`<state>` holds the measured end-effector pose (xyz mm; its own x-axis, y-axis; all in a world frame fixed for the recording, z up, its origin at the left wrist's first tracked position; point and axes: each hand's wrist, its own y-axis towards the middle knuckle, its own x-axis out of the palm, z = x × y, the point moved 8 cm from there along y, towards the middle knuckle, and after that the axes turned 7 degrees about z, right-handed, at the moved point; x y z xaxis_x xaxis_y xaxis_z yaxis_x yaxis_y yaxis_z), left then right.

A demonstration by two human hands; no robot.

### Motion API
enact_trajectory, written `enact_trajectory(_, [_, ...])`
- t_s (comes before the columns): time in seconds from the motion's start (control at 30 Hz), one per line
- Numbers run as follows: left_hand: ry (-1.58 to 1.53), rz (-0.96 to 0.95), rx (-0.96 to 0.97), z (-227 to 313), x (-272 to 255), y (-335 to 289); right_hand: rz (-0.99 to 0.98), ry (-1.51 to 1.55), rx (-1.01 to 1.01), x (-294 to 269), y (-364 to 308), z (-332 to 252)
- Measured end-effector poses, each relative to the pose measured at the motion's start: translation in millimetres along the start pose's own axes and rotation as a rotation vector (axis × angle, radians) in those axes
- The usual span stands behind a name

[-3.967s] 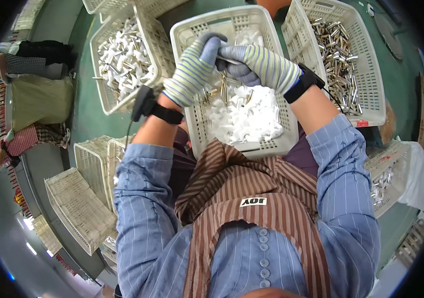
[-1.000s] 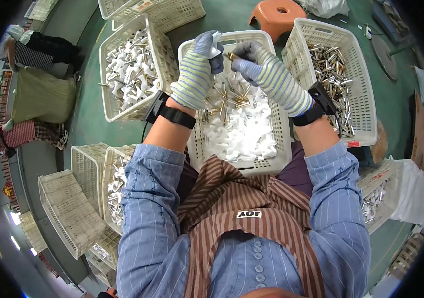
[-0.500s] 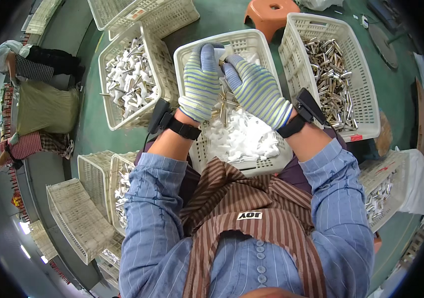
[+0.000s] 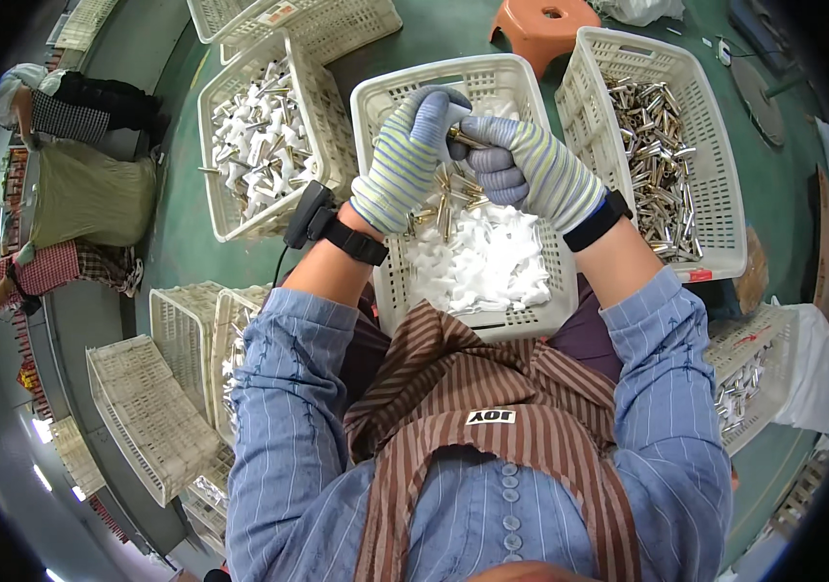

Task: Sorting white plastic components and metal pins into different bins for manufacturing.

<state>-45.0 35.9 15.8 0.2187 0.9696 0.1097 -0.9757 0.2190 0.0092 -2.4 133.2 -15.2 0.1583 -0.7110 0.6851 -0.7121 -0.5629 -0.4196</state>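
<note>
Over the middle basket (image 4: 371, 97), my left hand (image 4: 403, 160), in a striped knit glove, is closed on a white plastic piece (image 4: 455, 114). My right hand (image 4: 545, 175), gloved alike, pinches a shiny metal tube (image 4: 468, 139) with its fingers curled in. The tube's far end meets or lies close to the white piece; my fingers hide whether it is inside. Below the hands, loose metal tubes (image 4: 450, 202) lie beside a heap of white plastic fittings (image 4: 477, 267) in the same basket.
A left basket (image 4: 332, 145) holds white fittings with tubes in them (image 4: 259, 141); a right basket (image 4: 720, 145) holds loose metal tubes (image 4: 649, 165). An orange stool (image 4: 545, 29) stands behind. More crates (image 4: 152, 407) stack at lower left. Two people (image 4: 75, 107) work at far left.
My right hand has turned, its fingers now curled and a metal tube showing in its pinch. My left hand has shifted slightly right, still with the white piece.
</note>
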Motion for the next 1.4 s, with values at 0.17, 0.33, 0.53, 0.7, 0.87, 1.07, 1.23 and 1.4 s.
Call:
enact_trajectory(0.17, [-0.147,0.025,-0.082,-14.3,-7.2,4.3,-0.100,0.043,-0.011,13.1,-0.1,-2.8])
enact_trajectory(0.33, [-0.157,0.182,-0.030,-8.9,-8.5,2.5,0.419,-1.030,-0.949,21.0,-24.1,-55.9])
enact_trajectory(0.53, [-0.063,0.104,-0.080,-5.8,-11.1,3.3,0.524,-1.337,-1.156,39.3,-45.6,-56.7])
enact_trajectory(0.7, [-0.078,0.049,-0.095,-8.3,-10.2,4.5,0.591,-1.458,-1.201,42.0,-44.2,-50.4])
enact_trajectory(0.87, [0.149,0.030,0.050,-4.2,-7.3,-2.9,0.240,-0.321,-0.263,-3.1,-7.6,-11.8])
enact_trajectory(1.07, [0.181,-0.019,-0.124,-21.5,-11.6,-2.2,0.303,-0.283,-0.020,-14.0,-2.7,1.9])
enact_trajectory(1.23, [-0.053,0.061,-0.309,-57.9,-23.4,8.9,0.298,-0.948,-0.265,-18.3,9.0,-20.0])
enact_trajectory(1.4, [-0.228,-0.054,-0.489,-68.5,-21.7,1.7,0.375,-0.660,-0.397,-12.5,-4.9,-31.2])
